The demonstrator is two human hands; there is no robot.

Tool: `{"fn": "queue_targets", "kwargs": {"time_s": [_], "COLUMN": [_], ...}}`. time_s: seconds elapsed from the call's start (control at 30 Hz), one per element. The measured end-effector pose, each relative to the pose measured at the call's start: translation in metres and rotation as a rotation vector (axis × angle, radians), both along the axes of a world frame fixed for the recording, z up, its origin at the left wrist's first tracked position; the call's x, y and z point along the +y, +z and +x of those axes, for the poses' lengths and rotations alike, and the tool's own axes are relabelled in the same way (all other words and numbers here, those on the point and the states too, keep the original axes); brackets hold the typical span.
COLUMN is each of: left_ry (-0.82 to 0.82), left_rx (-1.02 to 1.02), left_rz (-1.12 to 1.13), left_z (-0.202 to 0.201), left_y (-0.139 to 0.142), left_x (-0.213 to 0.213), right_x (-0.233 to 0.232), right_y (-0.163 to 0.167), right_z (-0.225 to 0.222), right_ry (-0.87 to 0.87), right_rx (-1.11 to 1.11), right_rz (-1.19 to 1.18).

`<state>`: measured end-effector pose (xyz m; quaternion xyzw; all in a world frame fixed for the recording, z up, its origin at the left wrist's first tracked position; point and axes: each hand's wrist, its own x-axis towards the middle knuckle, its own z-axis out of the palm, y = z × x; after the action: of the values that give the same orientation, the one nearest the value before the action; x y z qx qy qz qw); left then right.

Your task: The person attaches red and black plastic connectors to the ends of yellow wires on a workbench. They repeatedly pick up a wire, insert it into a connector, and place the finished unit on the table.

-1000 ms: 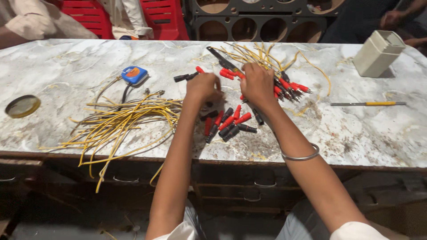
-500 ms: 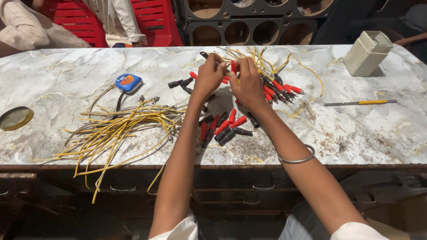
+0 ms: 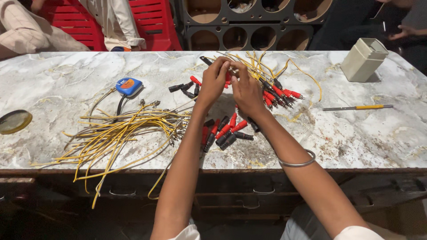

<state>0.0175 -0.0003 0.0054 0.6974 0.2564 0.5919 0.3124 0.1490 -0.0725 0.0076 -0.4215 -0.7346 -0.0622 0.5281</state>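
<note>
We see both hands raised together over the far middle of the marble bench (image 3: 364, 142). The left hand (image 3: 214, 82) and right hand (image 3: 247, 91) meet fingertip to fingertip, pinching a yellow lead (image 3: 249, 62) from the bunch of finished leads (image 3: 278, 89); exactly what each finger grips is hidden, but both are closed on it. That bunch lies just right of the hands, wires running from far-left to near-right, red and black plug ends pointing right and toward the bench's near side. Wires thin, yellow, glossy. Loose plug sleeves (image 3: 227, 131), red and black, lie below the hands, long axes mostly slanting up to the right. A tangle of bare yellow wires (image 3: 120, 133) sprawls left, mostly lengthwise along the bench. Blue tape measure (image 3: 129, 85) sits behind it, a round lid (image 3: 14, 121) at the far left edge. A beige box (image 3: 364, 60) and a yellow-handled tool (image 3: 358, 107) lie right. A bangle (image 3: 298, 162) sits on the right wrist.
</note>
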Motion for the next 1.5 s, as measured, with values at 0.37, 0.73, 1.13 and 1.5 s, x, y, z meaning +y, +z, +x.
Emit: {"fn": "queue_targets", "kwargs": {"time_s": [0.37,0.73,1.13,1.5], "left_ry": [0.09,0.381,0.405,0.349], "left_rx": [0.101,0.41,0.222,0.367], "left_rz": [0.136,0.424,0.342,0.3], "left_z": [-0.007,-0.007,-0.01,-0.012], "left_y": [0.004,0.005,0.01,0.009], "left_x": [-0.011,-0.035,-0.04,-0.042], "right_x": [-0.006,0.013,0.007,0.012], "right_y": [0.009,-0.007,0.003,-0.001], "right_z": [-0.002,0.009,0.007,0.007], "right_ry": [0.029,-0.329,-0.09,-0.179], "right_rx": [0.074,0.095,0.555,0.24], "right_rz": [-0.142,-0.002,-0.24,-0.211]}}
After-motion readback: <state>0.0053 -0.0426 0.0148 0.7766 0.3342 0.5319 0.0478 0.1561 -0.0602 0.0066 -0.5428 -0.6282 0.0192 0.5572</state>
